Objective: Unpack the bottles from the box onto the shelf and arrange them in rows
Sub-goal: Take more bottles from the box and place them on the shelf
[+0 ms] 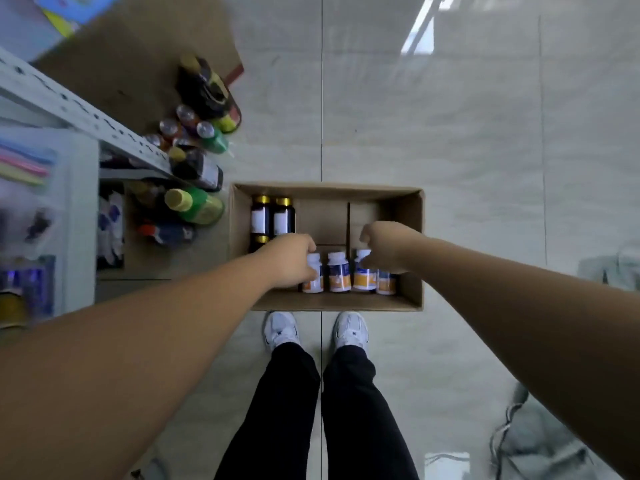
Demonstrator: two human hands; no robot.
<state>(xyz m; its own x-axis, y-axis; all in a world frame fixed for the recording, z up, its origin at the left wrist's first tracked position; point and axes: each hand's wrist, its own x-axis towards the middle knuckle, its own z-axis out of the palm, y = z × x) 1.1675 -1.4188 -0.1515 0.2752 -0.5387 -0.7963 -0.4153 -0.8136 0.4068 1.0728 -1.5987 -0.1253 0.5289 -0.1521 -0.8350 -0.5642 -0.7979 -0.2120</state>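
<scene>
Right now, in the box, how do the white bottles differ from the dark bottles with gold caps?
The white bottles have white caps and blue-and-orange labels; the dark bottles have gold caps and white labels. The white ones stand in a row along the near wall of the box, the dark ones in its far left corner. The left hand and right hand grip white bottles; the dark ones are untouched. Both kinds stand upright.

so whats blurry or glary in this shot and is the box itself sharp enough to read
Head view: the shelf and its goods at left are smeared by blur; window glare streaks the floor tiles at top right; wide-angle distortion bends the arms. The box and white bottles at centre are fairly sharp, but label text is unreadable.
</scene>
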